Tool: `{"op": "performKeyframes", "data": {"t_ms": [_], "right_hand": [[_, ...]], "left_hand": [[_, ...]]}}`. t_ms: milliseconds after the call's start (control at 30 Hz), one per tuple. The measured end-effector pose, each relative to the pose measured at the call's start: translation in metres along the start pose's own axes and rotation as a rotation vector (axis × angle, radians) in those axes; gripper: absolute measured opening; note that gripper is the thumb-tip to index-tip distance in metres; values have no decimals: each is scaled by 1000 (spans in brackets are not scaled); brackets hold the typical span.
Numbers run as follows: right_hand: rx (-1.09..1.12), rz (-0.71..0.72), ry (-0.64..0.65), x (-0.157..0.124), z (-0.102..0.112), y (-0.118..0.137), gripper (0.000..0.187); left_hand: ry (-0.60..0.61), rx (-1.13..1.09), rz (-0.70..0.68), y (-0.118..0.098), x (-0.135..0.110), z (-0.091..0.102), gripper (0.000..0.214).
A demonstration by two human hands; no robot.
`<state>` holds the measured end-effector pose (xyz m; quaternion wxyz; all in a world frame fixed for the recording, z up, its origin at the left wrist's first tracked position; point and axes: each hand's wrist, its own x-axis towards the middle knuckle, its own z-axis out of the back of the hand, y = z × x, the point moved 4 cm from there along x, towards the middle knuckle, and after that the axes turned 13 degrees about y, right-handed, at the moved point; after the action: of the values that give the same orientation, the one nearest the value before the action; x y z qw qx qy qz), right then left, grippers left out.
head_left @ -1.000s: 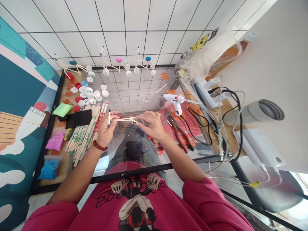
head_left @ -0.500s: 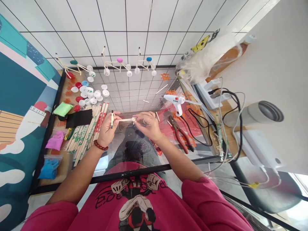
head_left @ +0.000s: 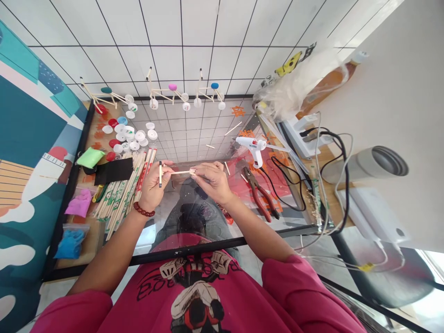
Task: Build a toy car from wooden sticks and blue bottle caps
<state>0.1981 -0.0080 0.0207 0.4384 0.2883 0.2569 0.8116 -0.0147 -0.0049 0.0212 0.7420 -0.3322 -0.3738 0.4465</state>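
Between my hands, above the glass table, is a small frame of wooden sticks [head_left: 181,172], with a black-tipped crosspiece [head_left: 160,175] at its left end. My left hand [head_left: 151,186] pinches the frame just beside that crosspiece. At the other end my right hand [head_left: 212,179] has its fingers closed on the stick's tip; the exact joint there is partly hidden. Just left of my left hand lie paper-wrapped chopsticks [head_left: 120,199]. Farther right on the table are a white glue gun [head_left: 253,149] and red-handled pliers [head_left: 260,194].
Stick models with bottle-cap wheels [head_left: 169,95] stand along the far edge. Loose bottle caps [head_left: 133,136] lie at the left, near green [head_left: 90,157], pink [head_left: 79,202] and blue clay [head_left: 70,243]. A black cable [head_left: 287,199] and a grey cup [head_left: 364,164] are at the right.
The stick frame has tilted slightly, and its crosspiece has shifted a little left and down. Both hands keep their hold; the right one moved slightly left.
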Motion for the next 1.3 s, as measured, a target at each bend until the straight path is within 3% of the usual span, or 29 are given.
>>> {"op": "performKeyframes", "data": {"t_ms": [233,633,867,1033,1133,1300], "right_hand": [[18,7,-44,-1,-1,-2,19],[-37,-19,14,0,0,0,21],[32,-33,-55,-4,-1,-4,14],[51,-74,-84,-6,-2,-12,36],[39,-55,-77,-5,-3,-14,25],[28,-53,-50,-5,-2,-16,27]], "left_hand": [[-26,20,5,-4,4,6,28],[-25,-4,32,-5,6,5,31],[-17,-13,26,-4,5,6,26],[-4,-24,41,-5,5,6,22],[-7,-57,63,-4,5,6,20],[22,-113,136,1,-1,3,40]]}}
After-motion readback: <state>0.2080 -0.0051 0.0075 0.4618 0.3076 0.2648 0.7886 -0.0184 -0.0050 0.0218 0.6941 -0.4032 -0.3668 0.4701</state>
